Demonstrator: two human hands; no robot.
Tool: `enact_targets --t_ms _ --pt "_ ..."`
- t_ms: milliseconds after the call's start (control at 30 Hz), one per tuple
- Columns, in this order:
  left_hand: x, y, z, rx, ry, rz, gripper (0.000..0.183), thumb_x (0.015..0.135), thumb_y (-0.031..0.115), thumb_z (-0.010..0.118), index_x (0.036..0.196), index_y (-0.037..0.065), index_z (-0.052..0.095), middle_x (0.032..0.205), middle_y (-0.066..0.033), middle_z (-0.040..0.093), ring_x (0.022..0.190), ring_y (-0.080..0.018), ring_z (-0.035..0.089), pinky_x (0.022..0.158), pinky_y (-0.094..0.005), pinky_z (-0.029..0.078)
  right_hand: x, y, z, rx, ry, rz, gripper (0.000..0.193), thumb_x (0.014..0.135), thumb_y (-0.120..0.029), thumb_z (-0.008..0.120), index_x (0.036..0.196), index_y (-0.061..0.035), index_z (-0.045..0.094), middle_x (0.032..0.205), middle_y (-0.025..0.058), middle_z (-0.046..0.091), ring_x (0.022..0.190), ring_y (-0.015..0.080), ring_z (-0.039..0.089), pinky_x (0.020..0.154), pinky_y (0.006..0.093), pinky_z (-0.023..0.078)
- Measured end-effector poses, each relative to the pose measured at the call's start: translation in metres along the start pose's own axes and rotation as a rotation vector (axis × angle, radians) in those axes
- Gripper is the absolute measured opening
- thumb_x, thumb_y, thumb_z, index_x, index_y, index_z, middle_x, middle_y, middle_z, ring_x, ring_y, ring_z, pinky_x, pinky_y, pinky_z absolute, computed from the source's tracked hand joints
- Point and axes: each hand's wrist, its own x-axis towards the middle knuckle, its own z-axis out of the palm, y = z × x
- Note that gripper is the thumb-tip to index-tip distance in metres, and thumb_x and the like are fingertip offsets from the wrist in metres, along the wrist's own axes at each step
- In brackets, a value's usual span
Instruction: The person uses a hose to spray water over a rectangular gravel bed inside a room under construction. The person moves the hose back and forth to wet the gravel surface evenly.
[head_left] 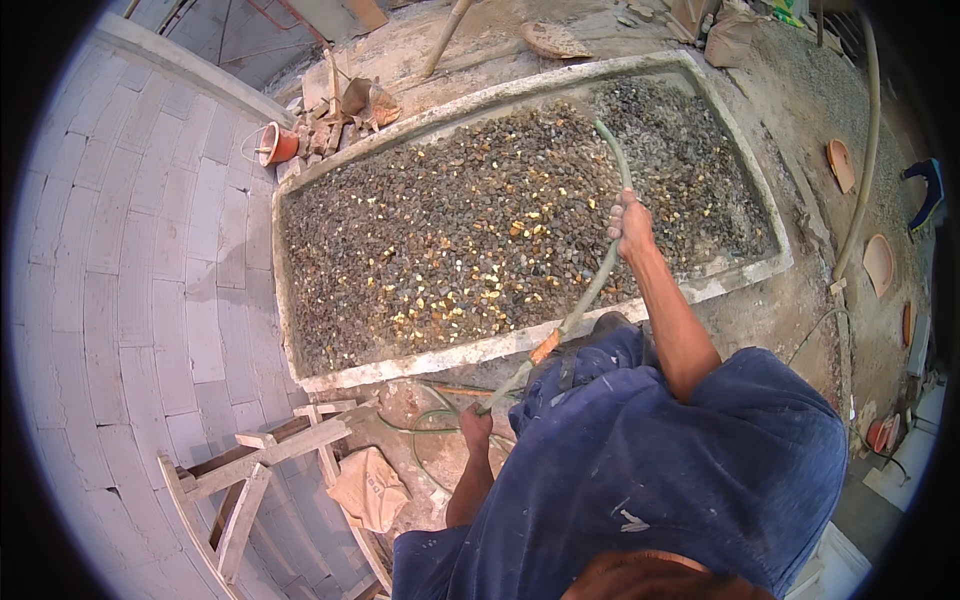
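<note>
A pale green hose [600, 280] runs slantwise across the near edge of a shallow bed of gravel [450, 230]. My right hand [632, 224] is wrapped around it, a short way behind its free end, which curves up over the stones. Lower down, my left hand [476, 425] grips the same hose near the ground. An orange-brown wrapping [545, 347] goes round the hose between my hands. Whether water leaves the hose end, I cannot tell. Some stones look wet and dark, others yellow or whitish.
A whitish concrete rim [440, 362] borders the gravel. At the left rises a grey block wall [130, 270]. A wooden trestle [250, 470] and a paper sack [368, 490] stand close to my left. Beyond the rim are an orange bucket [279, 145] and broken bricks [320, 130].
</note>
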Motion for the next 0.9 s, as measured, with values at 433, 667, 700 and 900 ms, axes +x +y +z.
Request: enact_targets --t_ms 433,667,700,900 --pt "-0.044 0.056 0.03 -0.076 -0.015 -0.166 0.025 0.083 0.021 0.059 0.078 -0.004 0.059 0.064 -0.0271 0.055 0.059 -0.0383 0.05 0.06 -0.0418 0.042 0.027 -0.038 -0.054 0.024 0.055 0.043 0.023 0.095 -0.032 0.052 0.086 -0.0113 0.05 0.058 -0.0053 0.039 0.041 0.0041 0.032 0.034 0.0225 0.027" --pt "-0.052 0.104 0.036 -0.004 -0.037 -0.065 0.025 0.083 0.021 0.058 0.078 -0.003 0.059 0.06 -0.0238 0.053 0.055 -0.0346 0.049 0.057 -0.0409 0.042 0.052 -0.078 -0.101 0.04 0.022 0.149 0.026 0.095 -0.036 0.05 0.083 -0.0121 0.05 0.06 -0.0052 0.039 0.043 0.0048 0.032 0.035 0.0233 0.028" --pt "-0.055 0.115 0.038 0.015 -0.046 -0.032 0.025 0.082 0.021 0.058 0.077 -0.004 0.059 0.059 -0.0228 0.053 0.053 -0.0332 0.049 0.055 -0.0406 0.041 0.056 -0.085 -0.106 0.046 0.018 0.172 0.026 0.095 -0.035 0.05 0.083 -0.0116 0.05 0.06 -0.0053 0.039 0.043 0.0046 0.031 0.035 0.023 0.027" --pt "-0.08 0.175 0.054 -0.051 -0.062 0.053 0.03 0.085 0.023 0.057 0.076 -0.005 0.059 0.057 -0.0218 0.054 0.054 -0.0355 0.054 0.053 -0.0432 0.04 0.071 -0.122 -0.122 -0.046 -0.055 0.221 0.027 0.098 -0.035 0.045 0.088 -0.0108 0.048 0.06 -0.0067 0.037 0.043 0.0032 0.029 0.034 0.0211 0.025"
